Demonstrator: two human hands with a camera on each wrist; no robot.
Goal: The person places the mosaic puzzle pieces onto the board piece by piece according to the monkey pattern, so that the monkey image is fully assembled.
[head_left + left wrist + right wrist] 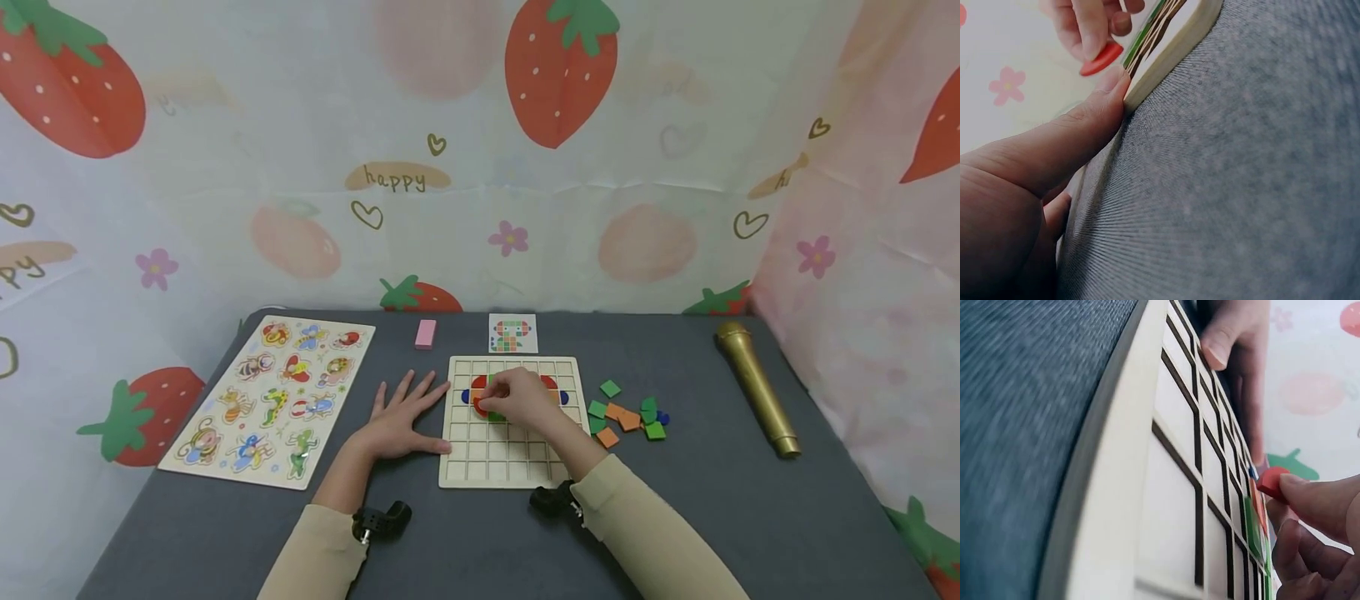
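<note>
at the middle of the dark grey tabletop (465, 550) lies a pale board (487, 475) divided by raised lines into square cells. the right hand (517, 396) is over the upper half of the board; its grip is pinching a red piece (1271, 481) with one curved side between thumb and finger. the red piece is at the left part of the set pieces; whether it touches the board cannot be told. red, blue, orange and green pieces sit in the upper cells, partly hidden by the right hand.

the left hand (405, 421) lies to the left of the board, its grip spread, with the thumb against the board's left edge. it holds nothing.

right of the board, loose green pieces (655, 431), orange pieces (629, 419) and blue pieces (662, 417) lie in a scattered group. behind the board is a pattern card (513, 346), with a pink block (425, 334) to its left. a picture board (258, 383) of cartoon insects lies at far left; a gold microphone (757, 392) lies at far right.
</note>
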